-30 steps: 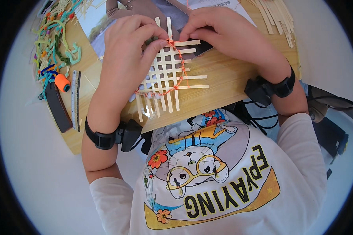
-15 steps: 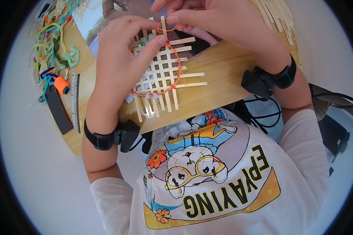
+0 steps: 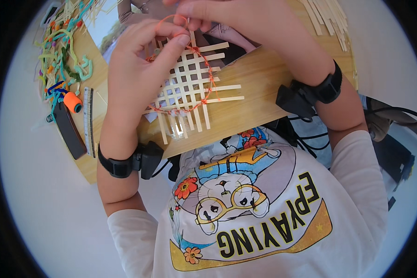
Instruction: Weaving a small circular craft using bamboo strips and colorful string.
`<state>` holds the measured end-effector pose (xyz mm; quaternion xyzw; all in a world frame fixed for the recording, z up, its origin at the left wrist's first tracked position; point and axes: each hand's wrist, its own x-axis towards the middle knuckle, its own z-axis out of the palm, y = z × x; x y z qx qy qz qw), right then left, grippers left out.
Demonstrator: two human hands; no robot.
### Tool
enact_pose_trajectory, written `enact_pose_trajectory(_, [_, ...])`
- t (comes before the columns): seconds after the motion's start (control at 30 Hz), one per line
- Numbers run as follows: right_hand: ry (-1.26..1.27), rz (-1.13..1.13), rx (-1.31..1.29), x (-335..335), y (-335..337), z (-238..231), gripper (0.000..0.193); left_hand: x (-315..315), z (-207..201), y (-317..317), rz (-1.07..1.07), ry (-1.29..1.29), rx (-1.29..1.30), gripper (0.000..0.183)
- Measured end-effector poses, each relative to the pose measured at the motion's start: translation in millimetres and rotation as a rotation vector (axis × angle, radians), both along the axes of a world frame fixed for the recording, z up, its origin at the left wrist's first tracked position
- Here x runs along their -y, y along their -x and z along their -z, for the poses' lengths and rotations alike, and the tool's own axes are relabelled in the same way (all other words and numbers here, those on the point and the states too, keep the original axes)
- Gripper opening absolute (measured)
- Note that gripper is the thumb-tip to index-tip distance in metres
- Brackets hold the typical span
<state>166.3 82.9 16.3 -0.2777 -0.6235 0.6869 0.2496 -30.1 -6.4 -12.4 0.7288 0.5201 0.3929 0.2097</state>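
- Head view: compared with half a second earlier, we saw the right hand farther left, its fingertips close above the left hand.
- We noticed that the loop had shifted left too; it arched over the left forefinger, where before it had stood between the two hands.
- The left hand had edged slightly up and left, and the woven lattice with it.
- We found the left hand's thumb and forefinger pressed together at the lattice's upper edge, clamped on it; the right hand's fingers were curled beside the loop, but we could not tell whether they pinched it.
- The lattice lay in front of the person, above the near part of the tabletop, with orange cord running in a curve round its right and lower sides.
- The ruler, the dark bar and the orange spool had stayed at the left.
- The left hand hid the lattice's upper left part from us, and the picture's top edge cut off part of the right hand.
- We could not trace the cord's path between the fingertips.
- The printed sheet was partly covered by the hands, and the coloured tangle was hard to separate into pieces.
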Motion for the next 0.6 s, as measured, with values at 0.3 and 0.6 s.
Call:
enact_pose_trajectory(0.3, [-0.137,-0.044,0.175,-6,-18,-4,0.016,6,-13,7,-0.07,0.316,0.469,0.016])
enact_pose_trajectory(0.6, [-0.487,-0.085,0.2,3,-6,19,0.017,4,-12,7,-0.077,0.299,0.493,0.018])
